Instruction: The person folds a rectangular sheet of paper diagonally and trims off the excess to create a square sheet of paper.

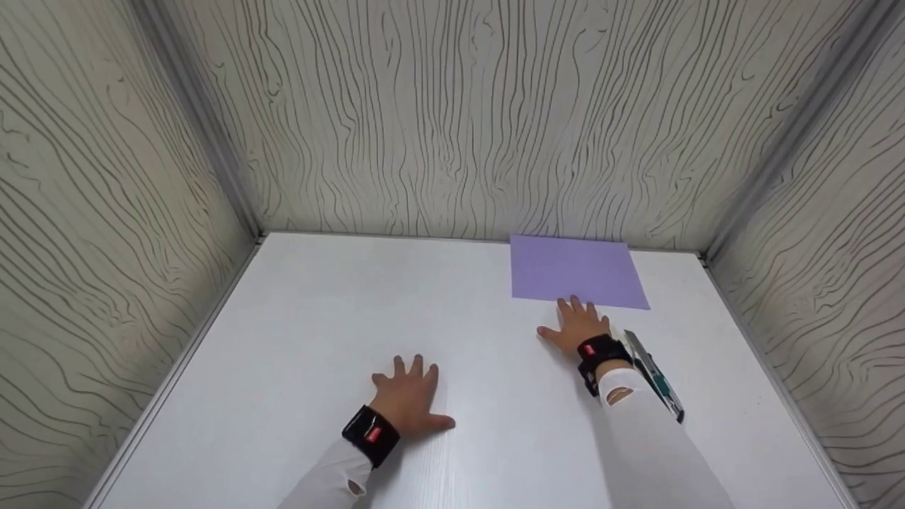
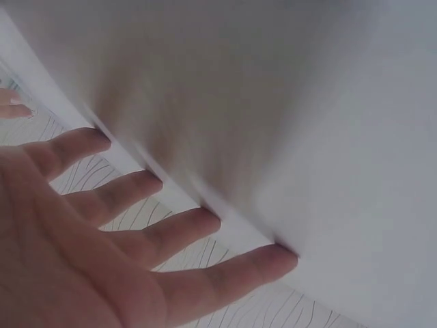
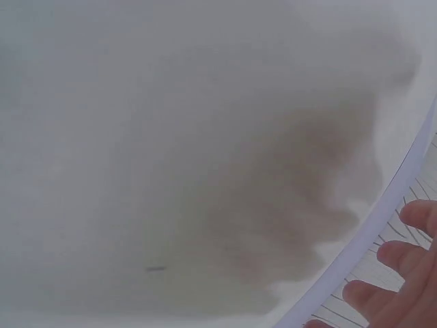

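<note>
My left hand (image 1: 410, 403) has its fingers spread wide over the white table (image 1: 339, 304), left of the middle. In the left wrist view its fingertips (image 2: 276, 260) meet the white surface, and nothing is in the hand. Farther forward and to the right, my right hand (image 1: 580, 329) also lies spread and holds nothing. Its fingertips reach the near edge of a purple sheet of paper (image 1: 576, 272), which lies flat by the back wall. Just right of that wrist is a utility knife (image 1: 654, 375) with a grey and green body, partly hidden by the wristband and sleeve.
Pale panels with a dark wood-grain pattern enclose the table: a back wall (image 1: 438, 127), a left wall (image 1: 92, 247) and a right wall (image 1: 848, 233). Grey metal posts stand at the back corners. Metal trim (image 1: 177, 367) runs along the table's left edge.
</note>
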Motion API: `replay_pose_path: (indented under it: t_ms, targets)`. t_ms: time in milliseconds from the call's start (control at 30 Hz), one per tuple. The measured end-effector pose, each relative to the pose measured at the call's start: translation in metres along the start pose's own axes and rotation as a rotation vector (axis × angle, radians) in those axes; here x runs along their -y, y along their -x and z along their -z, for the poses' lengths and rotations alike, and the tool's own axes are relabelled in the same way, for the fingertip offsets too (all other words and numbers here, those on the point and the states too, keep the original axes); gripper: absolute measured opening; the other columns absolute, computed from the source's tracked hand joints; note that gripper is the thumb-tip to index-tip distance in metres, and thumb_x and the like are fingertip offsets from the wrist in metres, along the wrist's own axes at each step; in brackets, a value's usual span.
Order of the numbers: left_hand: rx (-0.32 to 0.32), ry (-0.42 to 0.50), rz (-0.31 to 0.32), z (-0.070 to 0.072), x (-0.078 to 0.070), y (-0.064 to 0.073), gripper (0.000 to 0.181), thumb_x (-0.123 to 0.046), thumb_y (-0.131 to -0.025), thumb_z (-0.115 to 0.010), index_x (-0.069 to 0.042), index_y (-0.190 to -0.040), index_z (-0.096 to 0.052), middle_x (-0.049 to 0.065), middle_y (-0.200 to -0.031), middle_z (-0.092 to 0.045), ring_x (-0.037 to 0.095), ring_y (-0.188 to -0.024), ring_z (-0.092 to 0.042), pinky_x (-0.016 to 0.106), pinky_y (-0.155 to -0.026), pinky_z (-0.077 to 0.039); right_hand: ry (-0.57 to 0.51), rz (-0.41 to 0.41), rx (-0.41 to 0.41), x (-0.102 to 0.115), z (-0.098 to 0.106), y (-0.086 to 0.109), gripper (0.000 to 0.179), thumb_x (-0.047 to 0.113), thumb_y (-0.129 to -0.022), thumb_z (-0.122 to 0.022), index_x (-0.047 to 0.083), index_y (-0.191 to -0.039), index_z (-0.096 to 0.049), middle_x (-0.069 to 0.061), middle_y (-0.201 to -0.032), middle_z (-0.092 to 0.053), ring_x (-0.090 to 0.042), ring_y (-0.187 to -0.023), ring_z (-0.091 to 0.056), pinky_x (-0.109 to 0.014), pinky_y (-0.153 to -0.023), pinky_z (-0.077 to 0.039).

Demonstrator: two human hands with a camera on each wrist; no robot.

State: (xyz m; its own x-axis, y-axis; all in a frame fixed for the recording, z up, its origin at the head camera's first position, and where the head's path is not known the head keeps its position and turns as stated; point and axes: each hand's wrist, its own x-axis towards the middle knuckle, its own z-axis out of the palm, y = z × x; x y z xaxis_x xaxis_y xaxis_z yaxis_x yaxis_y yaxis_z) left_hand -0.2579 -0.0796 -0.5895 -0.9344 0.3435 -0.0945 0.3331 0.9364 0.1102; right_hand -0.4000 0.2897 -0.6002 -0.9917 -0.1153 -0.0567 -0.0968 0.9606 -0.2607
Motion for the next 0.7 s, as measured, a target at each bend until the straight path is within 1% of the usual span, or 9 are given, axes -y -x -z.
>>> replay_pose_path:
  t_ms: [67, 200, 333, 433, 533, 700]
  targets:
    - [-0.004, -0.007, -0.004, -0.001, -0.001, 0.001, 0.109, -0.084, -0.081, -0.073, -0.012, -0.16, -0.053, 0.024, -0.164, -0.05, 0.059, -0.147, -0.047, 0.083, -0.097, -0.049, -0.007, 0.011, 0.008, 0.003, -0.001, -0.004, 0.095, 0.061, -0.101, -0.063, -0.002, -0.166, -0.036, -0.035, -0.171, -0.032, -0.065, -0.155, -0.028, -0.087, -0.118, -0.026]
    - [0.003, -0.011, -0.005, -0.003, -0.003, 0.003, 0.109, -0.085, -0.082, -0.072, -0.013, -0.161, -0.052, 0.024, -0.165, -0.049, 0.059, -0.148, -0.047, 0.083, -0.098, -0.049, -0.003, 0.011, 0.039, 0.007, -0.003, -0.009, 0.097, 0.067, -0.103, -0.055, -0.001, -0.168, -0.032, -0.035, -0.173, -0.027, -0.064, -0.158, -0.022, -0.087, -0.12, -0.023]
    - [0.014, -0.016, -0.006, -0.004, -0.005, 0.002, 0.109, -0.086, -0.082, -0.071, -0.014, -0.162, -0.051, 0.023, -0.166, -0.049, 0.058, -0.149, -0.046, 0.083, -0.099, -0.049, 0.001, -0.005, 0.064, 0.01, -0.002, -0.008, 0.095, 0.066, -0.105, -0.05, -0.002, -0.168, -0.03, -0.034, -0.174, -0.025, -0.062, -0.16, -0.02, -0.086, -0.122, -0.019]
    - [0.023, -0.016, -0.01, -0.005, -0.006, 0.001, 0.109, -0.086, -0.082, -0.07, -0.014, -0.162, -0.051, 0.023, -0.167, -0.048, 0.058, -0.15, -0.046, 0.083, -0.1, -0.049, 0.001, -0.007, 0.083, 0.012, 0.0, -0.003, 0.091, 0.063, -0.106, -0.05, -0.003, -0.167, -0.033, -0.035, -0.172, -0.029, -0.062, -0.159, -0.022, -0.086, -0.121, -0.019]
    - [0.027, -0.019, -0.01, -0.005, -0.004, -0.001, 0.109, -0.086, -0.082, -0.07, -0.015, -0.163, -0.05, 0.023, -0.167, -0.047, 0.058, -0.149, -0.046, 0.083, -0.099, -0.049, 0.008, 0.009, 0.084, 0.015, 0.0, 0.0, 0.087, 0.06, -0.106, -0.052, -0.005, -0.164, -0.039, -0.035, -0.169, -0.036, -0.061, -0.157, -0.028, -0.086, -0.121, -0.022]
    - [0.021, -0.019, 0.007, -0.006, 0.004, -0.004, 0.109, -0.086, -0.082, -0.07, -0.015, -0.163, -0.05, 0.022, -0.168, -0.046, 0.059, -0.15, -0.045, 0.084, -0.098, -0.048, 0.058, 0.082, 0.051, 0.025, -0.002, 0.0, 0.083, 0.06, -0.107, -0.052, -0.005, -0.158, -0.049, -0.032, -0.162, -0.049, -0.056, -0.153, -0.04, -0.083, -0.121, -0.027]
